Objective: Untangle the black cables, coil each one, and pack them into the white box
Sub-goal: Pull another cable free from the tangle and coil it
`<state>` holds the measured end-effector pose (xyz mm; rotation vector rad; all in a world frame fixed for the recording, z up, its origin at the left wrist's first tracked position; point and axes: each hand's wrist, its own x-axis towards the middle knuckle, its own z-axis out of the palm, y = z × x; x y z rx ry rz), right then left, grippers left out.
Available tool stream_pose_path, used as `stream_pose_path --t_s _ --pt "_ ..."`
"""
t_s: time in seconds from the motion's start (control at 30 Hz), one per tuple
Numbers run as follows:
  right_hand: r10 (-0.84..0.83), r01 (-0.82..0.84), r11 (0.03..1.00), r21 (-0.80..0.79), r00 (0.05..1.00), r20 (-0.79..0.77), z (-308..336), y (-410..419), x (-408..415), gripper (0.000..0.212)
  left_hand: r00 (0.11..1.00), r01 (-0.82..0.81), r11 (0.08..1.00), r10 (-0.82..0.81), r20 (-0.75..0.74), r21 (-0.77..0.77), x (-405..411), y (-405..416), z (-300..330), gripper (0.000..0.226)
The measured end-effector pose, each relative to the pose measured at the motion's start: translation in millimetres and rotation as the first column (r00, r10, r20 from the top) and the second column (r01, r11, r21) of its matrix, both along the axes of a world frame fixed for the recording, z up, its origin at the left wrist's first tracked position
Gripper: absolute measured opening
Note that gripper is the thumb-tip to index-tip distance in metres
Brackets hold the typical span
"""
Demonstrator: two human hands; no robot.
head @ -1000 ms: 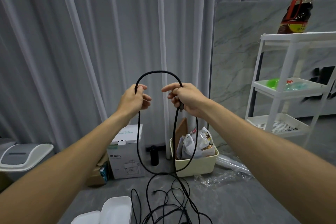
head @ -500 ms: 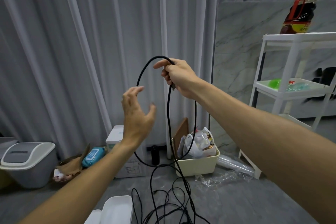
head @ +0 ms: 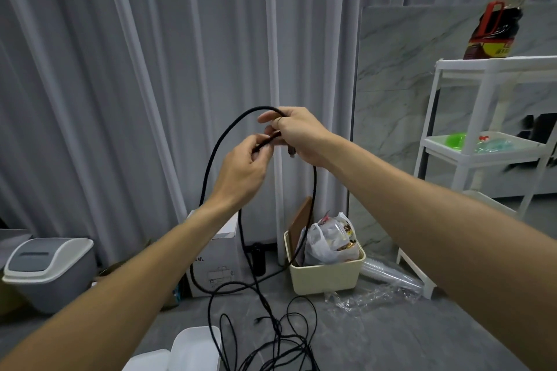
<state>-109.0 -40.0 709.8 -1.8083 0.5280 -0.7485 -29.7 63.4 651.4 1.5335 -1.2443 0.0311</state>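
Coiling under way: the right hand grips a raised loop of cable while the left hand, open half a second ago, now pinches the next length beside it. Next, that turn must join the loop. More cables tangle on the floor beside the box.

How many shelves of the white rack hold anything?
2: the top shelf carries a bottle; the next shelf holds green plastic items. Lower shelves are partly hidden.
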Motion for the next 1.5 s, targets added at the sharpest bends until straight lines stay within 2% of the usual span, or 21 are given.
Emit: stream_pose_path --t_s 0.13,0.2,0.23,0.33,0.47,0.57,0.67,0.8,0.93,1.03,1.13,1.27,1.37,1.5 --pt "0.019 -0.033 0.998 -0.057 0.97 -0.244 2 1 -8 0.022 0.989 -0.073 0.997 0.071 0.13 0.006 7 3 9 0.017" --pt "-0.015 -0.02 0.994 -0.106 0.948 -0.318 3 -3 -11 0.025 0.991 -0.09 0.996 0.089 0.1 0.007 9 4 10 0.019" --pt "-0.021 -0.015 0.994 -0.106 0.942 -0.336 4 -5 -12 0.028 0.992 -0.102 0.995 0.101 0.075 0.001 9 4 10 0.027" --pt "0.034 -0.03 0.999 0.017 0.953 -0.3 4 -9 -12 0.029 0.984 -0.14 0.99 0.138 0.113 0.012 11 5 11 0.041" --pt "0.133 -0.104 0.985 0.138 0.966 -0.221 2 -11 -13 0.027 0.961 -0.198 0.974 0.17 0.219 0.111 15 1 17 0.029" --pt "0.175 -0.146 0.978 0.152 0.964 -0.2 2 -13 -16 0.031 0.961 -0.222 0.957 0.183 0.209 0.184 17 1 22 0.037" --pt "0.226 -0.2 0.969 0.144 0.954 -0.198 5 -12 -17 0.031 0.957 -0.224 0.951 0.173 0.233 0.213 20 0 25 0.028" --pt "0.226 -0.198 0.968 0.153 0.954 -0.196 8 -13 -18 0.028 0.971 -0.2 0.957 0.165 0.171 0.208 19 -1 28 0.028" --pt "0.212 -0.19 0.964 0.186 0.971 -0.111 10 -14 -18 0.02 0.984 -0.175 0.965 0.163 0.076 0.195 20 -2 30 0.024" --pt "0.222 -0.202 0.963 0.179 0.97 -0.099 11 -14 -18 0.03 0.991 -0.124 0.978 0.131 -0.033 0.169 25 -5 30 0.02" --pt "0.196 -0.179 0.978 0.105 0.963 -0.183 12 -16 -21 0.032 0.985 -0.099 0.989 0.113 -0.134 0.106 30 -8 32 0.015" --pt "-0.085 -0.005 0.976 -0.218 0.912 -0.402 5 -18 -21 0.021 0.966 -0.159 0.986 0.166 -0.197 0.053 35 -9 35 0.018" --pt "-0.188 0.07 0.945 -0.319 0.915 -0.356 3 -20 -18 0.023 0.974 -0.166 0.979 0.182 -0.134 0.121 35 -7 35 0.035" --pt "-0.167 0.081 0.942 -0.325 0.955 -0.245 5 -19 -13 0.023 0.982 -0.148 0.983 0.16 -0.103 0.111 32 -7 35 0.02"
